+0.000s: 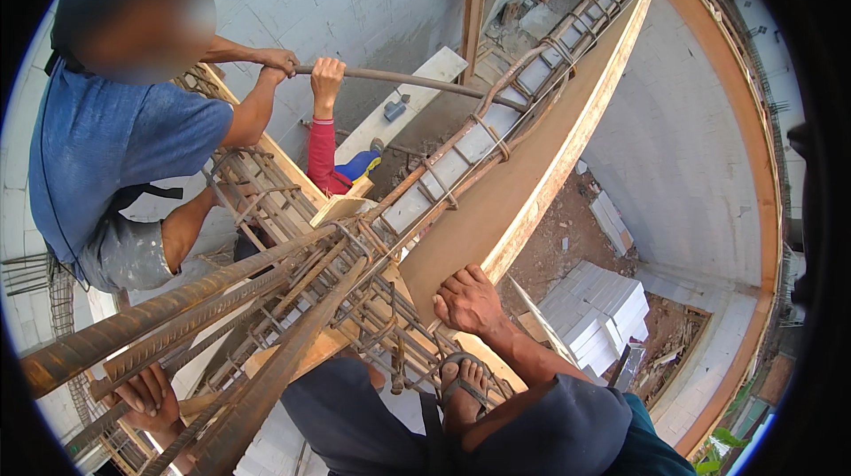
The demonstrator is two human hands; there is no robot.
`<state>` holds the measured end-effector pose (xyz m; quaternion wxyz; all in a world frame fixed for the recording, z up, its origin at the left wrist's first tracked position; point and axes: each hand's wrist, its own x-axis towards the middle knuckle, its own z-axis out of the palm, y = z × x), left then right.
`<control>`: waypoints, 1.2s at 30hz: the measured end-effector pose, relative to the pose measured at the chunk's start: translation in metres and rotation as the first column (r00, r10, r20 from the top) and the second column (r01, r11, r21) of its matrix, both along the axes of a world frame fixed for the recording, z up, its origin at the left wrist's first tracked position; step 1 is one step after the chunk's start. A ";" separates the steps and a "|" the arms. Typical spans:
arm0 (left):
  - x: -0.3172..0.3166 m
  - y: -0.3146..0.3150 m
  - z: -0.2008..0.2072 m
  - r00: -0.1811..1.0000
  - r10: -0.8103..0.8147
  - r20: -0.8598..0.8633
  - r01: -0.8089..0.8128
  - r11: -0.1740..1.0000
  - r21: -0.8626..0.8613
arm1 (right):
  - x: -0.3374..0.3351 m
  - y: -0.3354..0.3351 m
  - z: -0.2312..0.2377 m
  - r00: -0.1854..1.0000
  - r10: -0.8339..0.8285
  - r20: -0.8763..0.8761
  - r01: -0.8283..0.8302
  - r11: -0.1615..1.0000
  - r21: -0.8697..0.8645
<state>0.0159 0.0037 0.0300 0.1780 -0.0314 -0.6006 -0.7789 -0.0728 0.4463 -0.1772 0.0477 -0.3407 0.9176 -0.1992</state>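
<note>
My right hand (pixel 470 300) is closed over the top edge of a long plywood panel (pixel 532 166), near its close end. This panel stands on edge beside a rebar cage (pixel 456 157). At lower left, my left hand (pixel 149 396) has its fingers wrapped round a steel rebar (pixel 191 356), one of several thick rusty bars rising toward me; part of the palm is hidden. Across from me, a co-worker in a blue shirt (pixel 133 130) grips a long metal bar (pixel 390 79) with both hands. A red-sleeved person's hand (pixel 327 81) also holds it from below. Its far end meets the cage.
My sandalled foot (pixel 464 387) rests on the framework near crossing rebar and timber. Far below on the right, white blocks (pixel 585 308) are stacked on the dirt floor (pixel 554 250) beside a pale block wall (pixel 696 139). A plank (pixel 403 104) lies beneath the metal bar.
</note>
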 end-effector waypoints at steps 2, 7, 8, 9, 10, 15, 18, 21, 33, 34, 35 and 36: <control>-0.002 -0.001 -0.002 0.998 -0.040 -0.049 0.039 0.999 -0.019 | -0.001 0.000 0.002 0.999 -0.002 -0.040 0.000 0.999 -0.039; 0.000 0.004 -0.006 0.998 0.048 -0.052 -0.049 0.999 -0.023 | -0.002 0.001 0.007 0.998 0.047 0.048 -0.049 0.998 0.045; 0.002 0.005 -0.006 0.997 0.061 -0.048 -0.062 0.998 -0.017 | -0.002 0.001 0.008 0.997 0.045 0.062 -0.047 0.998 0.045; 0.003 0.006 -0.006 0.996 0.067 -0.051 -0.067 0.998 0.009 | -0.002 0.001 0.009 0.996 0.047 0.073 -0.050 0.998 0.041; 0.004 0.007 -0.006 0.994 0.105 -0.039 -0.105 0.994 -0.008 | -0.002 0.001 0.009 0.997 0.052 0.065 -0.055 0.997 0.046; 0.003 0.019 -0.006 0.975 0.219 -0.039 -0.218 0.975 0.037 | -0.004 0.002 0.012 0.993 0.066 0.097 -0.072 0.996 0.061; -0.003 0.030 -0.002 0.965 0.257 -0.048 -0.255 0.966 0.045 | -0.005 0.000 0.014 0.995 0.073 0.071 -0.076 0.996 0.039; -0.006 0.041 0.002 0.931 0.363 -0.036 -0.360 0.930 0.078 | -0.007 -0.002 0.017 0.992 0.056 0.117 -0.058 0.998 0.016; -0.006 0.050 0.004 0.877 0.479 0.043 -0.478 0.858 0.186 | -0.004 -0.001 0.013 0.998 0.044 0.033 -0.042 0.998 -0.054; -0.006 0.051 0.005 0.868 0.494 0.059 -0.495 0.845 0.204 | -0.003 -0.001 0.014 0.997 0.031 0.071 -0.027 0.998 -0.055; -0.005 0.052 0.006 0.847 0.526 0.076 -0.530 0.827 0.186 | -0.003 -0.001 0.014 0.997 0.032 0.076 -0.027 0.997 -0.070; -0.006 0.053 0.006 0.835 0.542 0.088 -0.549 0.816 0.183 | -0.004 -0.001 0.014 0.996 0.030 0.078 -0.024 0.996 -0.081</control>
